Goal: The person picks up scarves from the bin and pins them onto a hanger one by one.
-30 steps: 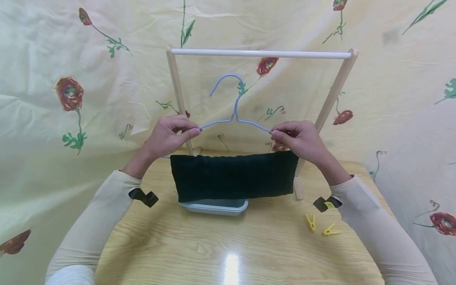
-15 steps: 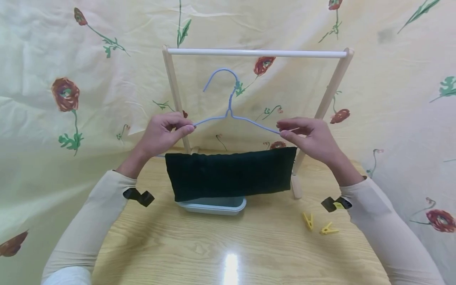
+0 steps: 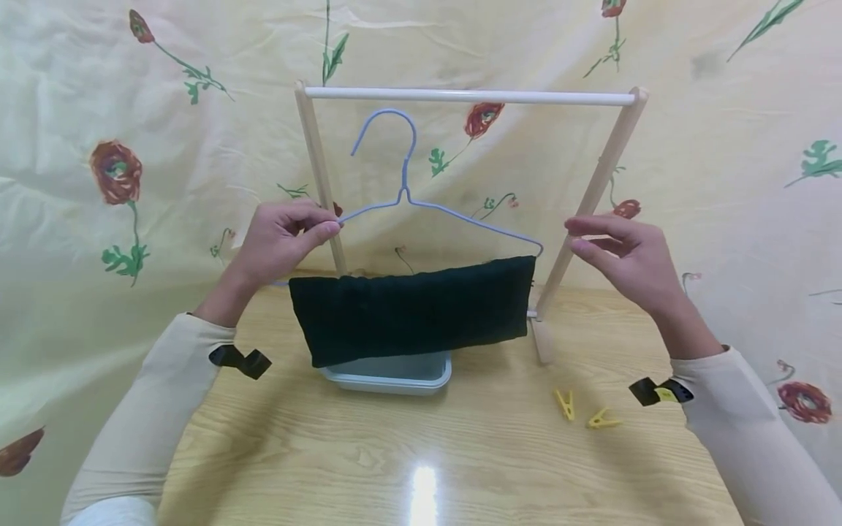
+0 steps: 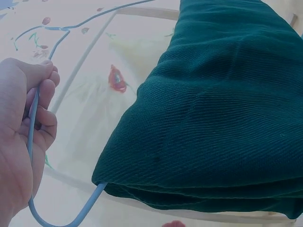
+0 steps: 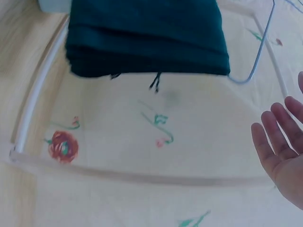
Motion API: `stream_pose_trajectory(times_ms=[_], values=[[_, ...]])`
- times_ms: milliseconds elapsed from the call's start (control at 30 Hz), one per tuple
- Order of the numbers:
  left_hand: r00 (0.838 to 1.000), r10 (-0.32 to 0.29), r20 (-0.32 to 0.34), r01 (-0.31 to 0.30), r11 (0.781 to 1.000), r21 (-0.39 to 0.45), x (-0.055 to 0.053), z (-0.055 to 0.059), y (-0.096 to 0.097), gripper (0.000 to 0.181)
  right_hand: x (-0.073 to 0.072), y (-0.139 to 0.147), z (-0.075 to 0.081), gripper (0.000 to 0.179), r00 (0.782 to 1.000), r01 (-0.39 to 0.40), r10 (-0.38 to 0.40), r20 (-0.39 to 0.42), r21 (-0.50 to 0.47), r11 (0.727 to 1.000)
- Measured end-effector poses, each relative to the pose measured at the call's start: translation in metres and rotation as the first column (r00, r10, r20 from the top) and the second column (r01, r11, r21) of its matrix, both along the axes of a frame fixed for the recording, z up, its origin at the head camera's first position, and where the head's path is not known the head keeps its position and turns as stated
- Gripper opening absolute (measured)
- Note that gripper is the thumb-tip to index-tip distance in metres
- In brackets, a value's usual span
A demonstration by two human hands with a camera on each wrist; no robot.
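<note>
A blue wire hanger is held up in front of the rack, its hook below the white bar. Over its lower bar hangs a folded dark green cloth, several layers thick in the left wrist view. My left hand pinches the hanger's left shoulder between thumb and fingers. Off the hanger's right end, my right hand is held in the air, touching nothing. In the right wrist view its fingers are spread apart, and short dark tassels show under the cloth's edge.
Behind the hanger stands a drying rack with wooden legs and a white top bar. A pale blue basin sits partly under the cloth. Two yellow clothespins, a left clothespin and a right clothespin, lie on the wooden table.
My right hand has let go of the hanger's right shoulder and moved off to the right. The hanger and cloth have shifted left and up with my left hand, the right end now higher.
</note>
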State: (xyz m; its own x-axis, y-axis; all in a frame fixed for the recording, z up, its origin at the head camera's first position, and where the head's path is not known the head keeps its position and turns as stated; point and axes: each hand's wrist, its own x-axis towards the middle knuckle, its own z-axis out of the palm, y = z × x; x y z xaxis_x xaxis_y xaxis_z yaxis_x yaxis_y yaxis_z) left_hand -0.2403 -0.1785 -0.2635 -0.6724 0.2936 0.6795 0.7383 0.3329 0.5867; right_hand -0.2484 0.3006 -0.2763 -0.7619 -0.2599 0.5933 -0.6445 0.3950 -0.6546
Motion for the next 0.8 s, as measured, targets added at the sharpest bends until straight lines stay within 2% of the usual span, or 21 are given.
stream_pose_trajectory(times_ms=[133,300,467,667,800], values=[[1.000,-0.003,-0.029,0.003,1.000,0.011,0.000,0.002,-0.002,0.012,0.006,0.015,-0.009,0.028,1.000,0.015,-0.015,0.004,-0.030,0.999],[0.999,-0.009,-0.035,0.010,1.000,0.014,-0.001,0.003,-0.003,0.012,0.018,0.034,-0.030,0.028,0.999,0.030,-0.028,0.023,-0.088,0.996],[0.999,0.004,-0.032,-0.004,1.000,0.007,0.000,0.004,-0.005,0.011,0.031,0.053,-0.058,0.029,0.993,0.098,-0.097,0.068,-0.019,0.995],[0.999,0.002,-0.039,-0.002,1.000,0.006,-0.001,0.005,-0.005,0.011,0.050,0.075,-0.093,0.031,0.973,0.134,-0.143,0.182,0.063,0.989],[0.999,-0.004,-0.044,0.004,1.000,0.002,-0.002,0.004,-0.004,0.011,0.062,0.087,-0.111,0.034,0.960,0.143,-0.164,0.228,0.108,0.984]])
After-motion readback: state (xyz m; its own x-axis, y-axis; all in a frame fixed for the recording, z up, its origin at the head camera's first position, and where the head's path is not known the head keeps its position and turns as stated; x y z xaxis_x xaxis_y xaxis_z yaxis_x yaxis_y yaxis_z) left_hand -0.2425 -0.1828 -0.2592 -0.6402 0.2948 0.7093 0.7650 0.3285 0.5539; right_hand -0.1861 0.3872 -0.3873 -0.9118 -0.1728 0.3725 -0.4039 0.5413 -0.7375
